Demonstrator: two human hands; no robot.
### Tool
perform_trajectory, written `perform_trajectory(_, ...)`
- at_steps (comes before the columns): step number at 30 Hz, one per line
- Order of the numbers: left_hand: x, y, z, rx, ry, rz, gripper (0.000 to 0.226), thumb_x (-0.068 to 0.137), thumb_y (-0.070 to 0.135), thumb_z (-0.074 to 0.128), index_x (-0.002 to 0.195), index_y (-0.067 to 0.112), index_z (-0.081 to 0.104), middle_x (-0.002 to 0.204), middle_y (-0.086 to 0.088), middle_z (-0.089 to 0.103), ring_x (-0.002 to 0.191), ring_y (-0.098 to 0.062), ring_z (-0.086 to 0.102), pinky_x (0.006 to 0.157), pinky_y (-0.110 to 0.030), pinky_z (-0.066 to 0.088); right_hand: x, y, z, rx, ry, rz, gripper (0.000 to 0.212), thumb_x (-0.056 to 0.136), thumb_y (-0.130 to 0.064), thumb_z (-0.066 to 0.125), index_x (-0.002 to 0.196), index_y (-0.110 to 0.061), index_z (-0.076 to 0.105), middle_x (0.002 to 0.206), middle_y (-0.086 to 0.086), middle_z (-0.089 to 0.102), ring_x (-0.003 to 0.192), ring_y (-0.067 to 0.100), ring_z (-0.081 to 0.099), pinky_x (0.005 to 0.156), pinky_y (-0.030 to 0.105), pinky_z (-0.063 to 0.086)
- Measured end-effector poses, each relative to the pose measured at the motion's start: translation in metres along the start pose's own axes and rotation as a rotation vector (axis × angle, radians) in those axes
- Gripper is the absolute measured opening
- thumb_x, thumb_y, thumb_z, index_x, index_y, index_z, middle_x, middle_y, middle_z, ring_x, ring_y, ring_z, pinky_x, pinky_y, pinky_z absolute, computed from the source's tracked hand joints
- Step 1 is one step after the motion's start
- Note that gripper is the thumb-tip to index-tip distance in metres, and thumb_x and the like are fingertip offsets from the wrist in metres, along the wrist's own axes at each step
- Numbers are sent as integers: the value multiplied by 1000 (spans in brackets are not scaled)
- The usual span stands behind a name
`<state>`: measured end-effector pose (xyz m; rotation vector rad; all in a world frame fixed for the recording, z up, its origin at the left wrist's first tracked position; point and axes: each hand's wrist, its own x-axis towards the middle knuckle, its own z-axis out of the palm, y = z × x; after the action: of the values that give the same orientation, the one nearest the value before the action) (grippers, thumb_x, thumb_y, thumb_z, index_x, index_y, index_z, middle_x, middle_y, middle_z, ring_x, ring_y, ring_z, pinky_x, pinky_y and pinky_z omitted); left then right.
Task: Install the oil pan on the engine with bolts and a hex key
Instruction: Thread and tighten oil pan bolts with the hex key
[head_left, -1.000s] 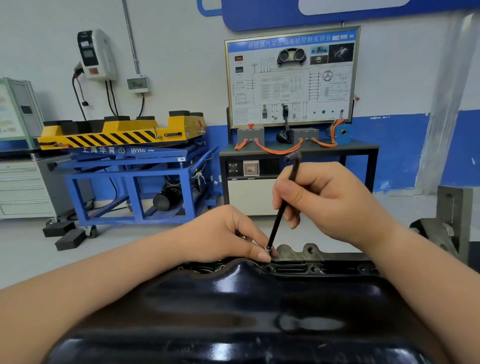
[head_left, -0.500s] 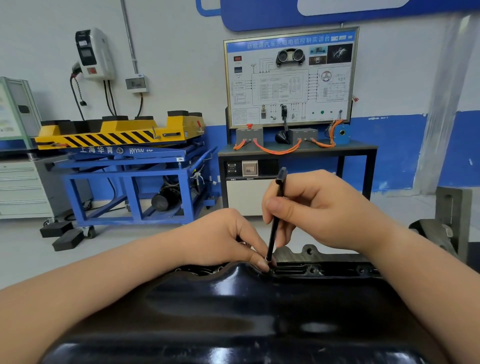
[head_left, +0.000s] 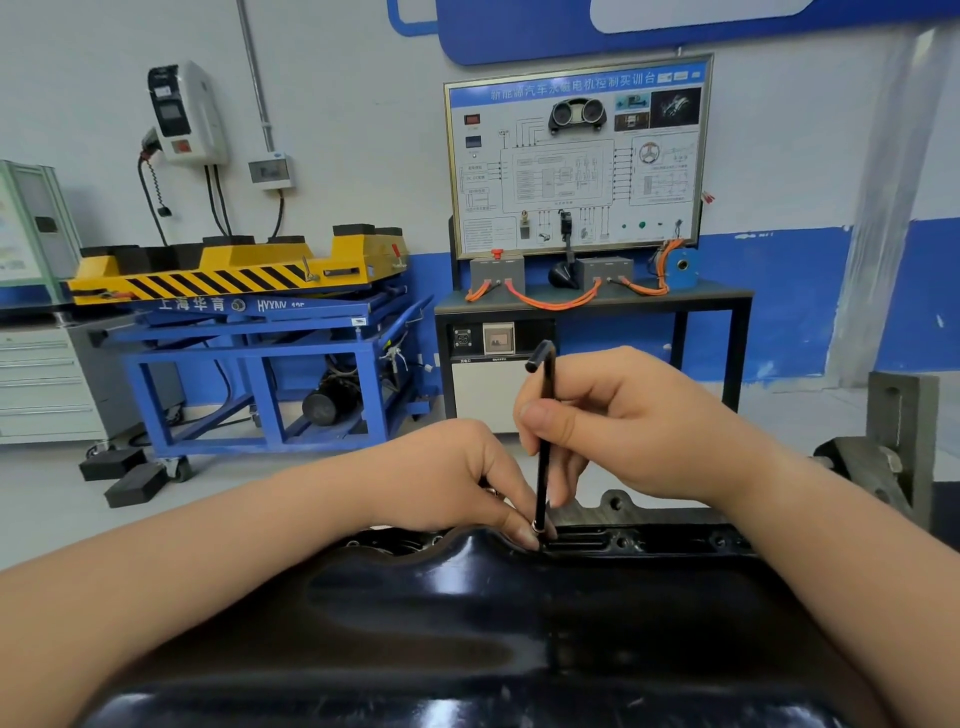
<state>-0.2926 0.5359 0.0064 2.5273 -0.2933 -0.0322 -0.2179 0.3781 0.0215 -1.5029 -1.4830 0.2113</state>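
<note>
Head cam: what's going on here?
A person is bolting a black oil pan onto the engine. The right hand holds a hex key nearly upright, with its tip in a bolt at the pan's far edge. The left hand pinches that bolt to steady it. How far the bolt is threaded in can't be told.

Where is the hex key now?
In the head view, the hex key stands near centre in the right hand, tip at a bolt the left hand pinches on the oil pan rim.

Glossy blk pan (head_left: 467, 623) across foreground, thin blk hex key (head_left: 543, 452) near upright, bent end up, tip in bolt (head_left: 537, 528) at far flange
</note>
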Motion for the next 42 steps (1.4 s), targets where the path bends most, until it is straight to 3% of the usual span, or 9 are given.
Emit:
perform_trajectory(4,-1,0,-3,43,-28,7,10,79,17,73,85,24,75,91,-22,69,89,-39,62,85,-48,49,-1,0,-1,18,-43,7,20,89,-21,52,77,-9,64,75,9,68,52,25,66,55,32,56)
perform_trajectory(6,-3,2,-6,19,-27,37,16,78,20,73,76,36,73,87,-28,66,85,-41,62,82,-50,50,-1,0,0,68,-67,11,18,84,-27,51,75,-17,62,78,5,71,51,23,66,55,33,55)
perform_trajectory(9,-7,6,-8,-65,18,97,29,74,27,72,57,49,63,70,-23,61,76,-38,61,82,-49,51,-1,0,-1,131,-89,42,17,82,-28,51,75,-15,60,72,11,70,54,21,67,56,28,57)
perform_trajectory(15,-5,1,-3,-87,64,84,23,72,32,71,60,50,64,86,-32,62,90,-47,60,86,-57,46,-1,0,0,142,-109,26,20,81,-28,51,75,-10,59,63,7,63,52,21,64,55,28,54)
perform_trajectory(18,-5,-2,-4,-66,73,63,27,76,27,74,65,51,65,80,-30,62,74,-43,57,78,-55,48,-1,0,1,138,-111,31,20,82,-27,50,75,-10,57,60,5,61,49,20,60,53,28,52)
perform_trajectory(25,-5,-2,-1,-103,58,102,30,74,26,71,67,54,65,87,-31,64,81,-48,57,82,-57,47,-1,-3,2,118,-120,59,22,83,-27,48,76,-6,54,60,6,59,48,22,58,52,30,51)
perform_trajectory(34,-7,-4,-3,-99,43,89,26,76,18,72,69,43,71,76,-13,68,76,-40,59,80,-51,51,-2,-4,-2,99,-160,120,20,98,0,39,86,-7,54,73,12,61,58,24,61,61,30,54)
perform_trajectory(38,-6,-6,-5,-74,15,50,10,77,16,72,78,25,72,88,-14,72,86,-34,64,85,-46,51,-2,-3,-4,107,-171,142,22,97,4,39,89,-7,56,76,12,62,60,22,64,63,30,56)
perform_trajectory(42,-7,-6,-4,-134,22,63,18,77,19,71,74,36,74,92,-22,69,95,-41,63,89,-50,49,-3,-3,-4,102,-163,137,19,95,2,44,87,-7,59,75,7,64,62,22,67,65,30,58)
